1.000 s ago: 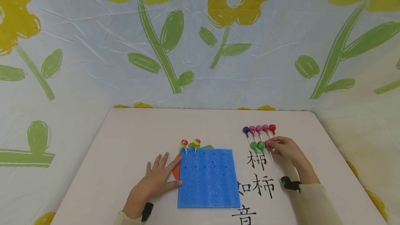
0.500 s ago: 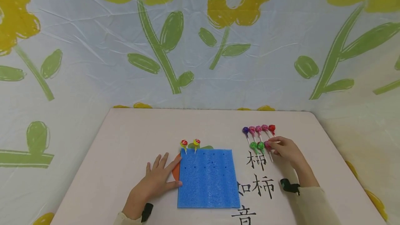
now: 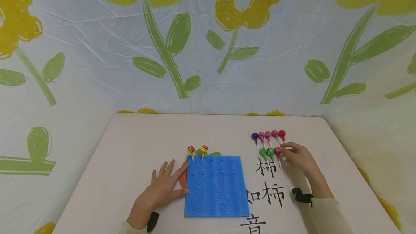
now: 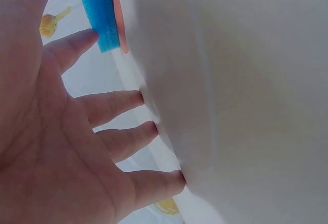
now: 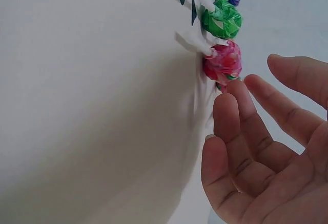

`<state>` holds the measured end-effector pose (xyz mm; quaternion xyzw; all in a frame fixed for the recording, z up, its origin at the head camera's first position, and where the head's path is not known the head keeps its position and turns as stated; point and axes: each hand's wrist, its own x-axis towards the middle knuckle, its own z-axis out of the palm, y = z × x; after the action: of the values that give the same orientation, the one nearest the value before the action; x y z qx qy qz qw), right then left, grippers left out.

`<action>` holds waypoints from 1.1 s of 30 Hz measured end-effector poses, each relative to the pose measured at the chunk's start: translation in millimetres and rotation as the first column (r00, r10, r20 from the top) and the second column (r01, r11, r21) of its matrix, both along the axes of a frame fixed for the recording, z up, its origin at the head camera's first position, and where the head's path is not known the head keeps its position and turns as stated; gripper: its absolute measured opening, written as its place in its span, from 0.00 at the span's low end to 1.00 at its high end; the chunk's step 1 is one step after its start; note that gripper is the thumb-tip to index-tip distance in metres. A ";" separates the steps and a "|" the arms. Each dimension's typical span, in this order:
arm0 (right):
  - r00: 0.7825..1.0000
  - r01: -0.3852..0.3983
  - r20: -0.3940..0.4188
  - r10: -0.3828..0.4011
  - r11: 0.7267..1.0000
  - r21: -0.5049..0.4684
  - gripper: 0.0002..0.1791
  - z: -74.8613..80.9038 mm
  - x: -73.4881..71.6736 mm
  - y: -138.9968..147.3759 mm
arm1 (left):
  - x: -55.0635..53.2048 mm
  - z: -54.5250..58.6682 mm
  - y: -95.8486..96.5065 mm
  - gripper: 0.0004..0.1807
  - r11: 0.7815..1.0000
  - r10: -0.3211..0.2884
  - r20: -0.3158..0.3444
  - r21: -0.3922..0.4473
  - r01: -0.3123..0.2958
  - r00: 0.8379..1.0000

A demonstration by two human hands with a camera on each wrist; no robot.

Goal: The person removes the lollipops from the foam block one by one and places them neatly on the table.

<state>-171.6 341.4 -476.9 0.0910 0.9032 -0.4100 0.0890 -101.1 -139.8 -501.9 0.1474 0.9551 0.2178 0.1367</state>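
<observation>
My left hand [image 3: 159, 190] lies spread at the left edge of a blue foam block [image 3: 216, 190], with thumb and index fingertips touching it. In the left wrist view the other fingertips rest on the table. Two yellow-and-red lollipops [image 3: 191, 150] stand with their sticks in the block's far left part; small holes dot its upper half. My right hand [image 3: 300, 158] hovers beside a pink lollipop [image 3: 277, 150], which lies at the right end of a row with two green lollipops [image 3: 271, 152]. In the right wrist view the thumb is apart from the loosely bent fingers, and nothing is between them.
Behind that row lies another of several lollipops [image 3: 268, 135], purple, pink and red. Black Chinese characters [image 3: 273, 193] mark the pale table [image 3: 146, 133] right of the block. An orange shape [image 3: 183, 176] shows beneath the foam. A flower-printed cloth [image 3: 279, 64] surrounds the table.
My right fingers have let go of the pink lollipop and drawn slightly to the right, leaving it beside the green ones. The left hand has stayed in place at the block.
</observation>
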 end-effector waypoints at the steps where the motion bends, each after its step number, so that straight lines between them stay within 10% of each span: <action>1: 1.000 -0.007 -0.008 0.007 1.000 0.006 0.27 1.4 0.6 -0.3 | 0.1 -0.1 -0.3 0.48 1.000 -0.001 -0.003 0.001 0.001 1.000; 15: 0.965 -0.139 -0.230 0.123 0.989 -0.052 0.22 24.5 1.8 -48.1 | -0.1 -2.2 -1.9 0.48 1.000 -0.003 -0.007 0.010 0.003 1.000; 33: 0.946 -0.256 -0.247 0.212 0.953 -0.164 0.17 17.3 -15.2 -123.5 | -0.3 0.2 -1.8 0.48 1.000 -0.004 0.003 0.013 0.004 1.000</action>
<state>-186.8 217.9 -459.7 -0.0736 0.8675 -0.4902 0.0421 -101.4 -141.6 -501.7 0.1497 0.9531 0.2238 0.1379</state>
